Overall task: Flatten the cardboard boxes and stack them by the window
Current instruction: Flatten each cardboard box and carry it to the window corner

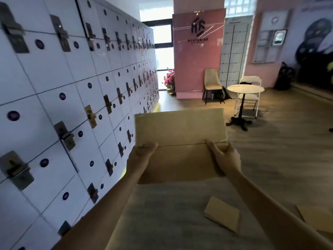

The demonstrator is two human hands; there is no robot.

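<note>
While held out flat at chest height, the box (pixel 180 147) is gripped at both side edges.
Left hand (pixel 142 156) and right hand (pixel 225 157) are curled round the stiff, creased brown card; it could be dropped if either grip slackens, or snagged on the lockers (pixel 72 87) before the far window (pixel 163 51) is reached.

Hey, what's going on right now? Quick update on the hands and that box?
Left hand and right hand both grip the flattened brown cardboard box. Held up, facing the window down the aisle. Nothing visible blocking the aisle.
</note>
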